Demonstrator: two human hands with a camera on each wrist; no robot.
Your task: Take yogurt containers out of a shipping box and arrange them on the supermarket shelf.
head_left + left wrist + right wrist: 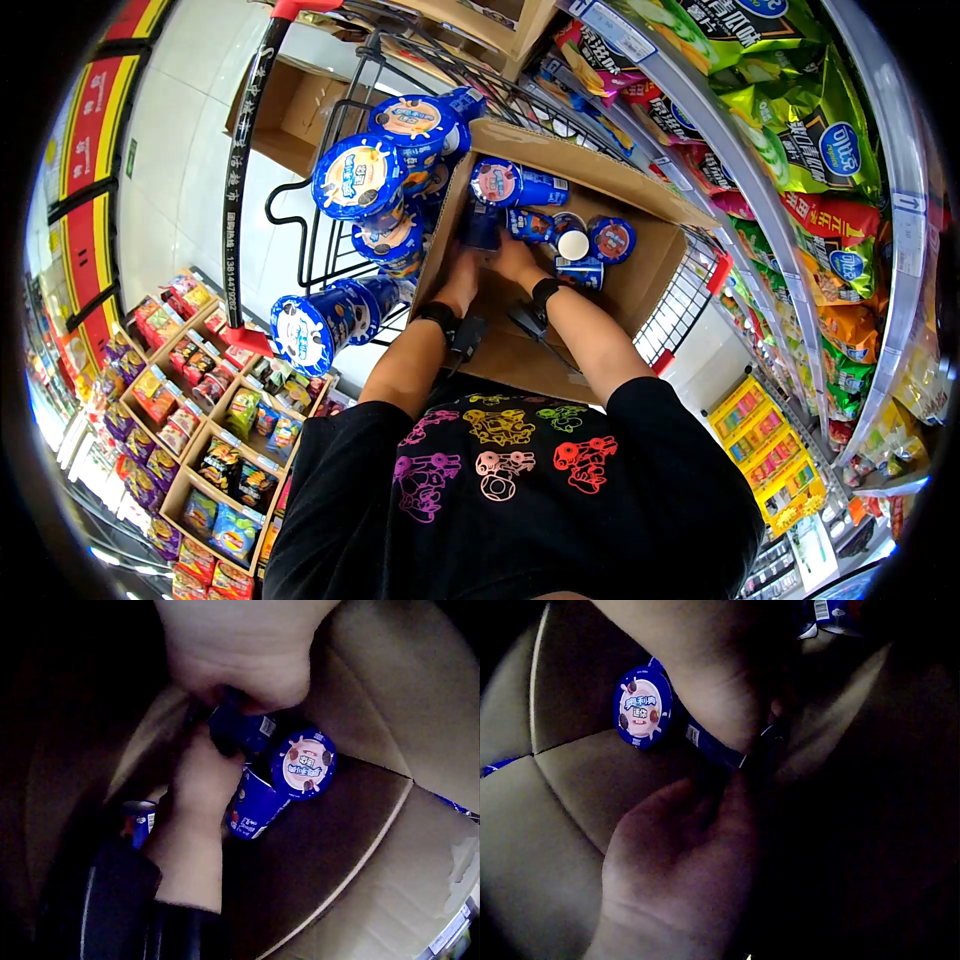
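Note:
Both hands reach down inside a cardboard box [630, 325] that sits in a shopping cart. Between them is a dark blue cookie cup [482, 228], near the box's left wall. My left hand [460, 277] grips one end of it; its fingers are mostly hidden. My right hand [516, 258] holds the same cup from the other side, fingers curled against it in the right wrist view. Just beyond lies a cookie cup with a pink-and-white lid [496, 184]. To the right sit several more blue cups, one showing a white round end [573, 245] and another a lid [612, 240].
Several blue cookie cups [358, 178] are piled in the cart left of the box. The cart's handle bar [238, 190] and wire side [680, 300] border the box. Snack bag shelves [740, 190] rise at right; snack bins [210, 430] stand at lower left.

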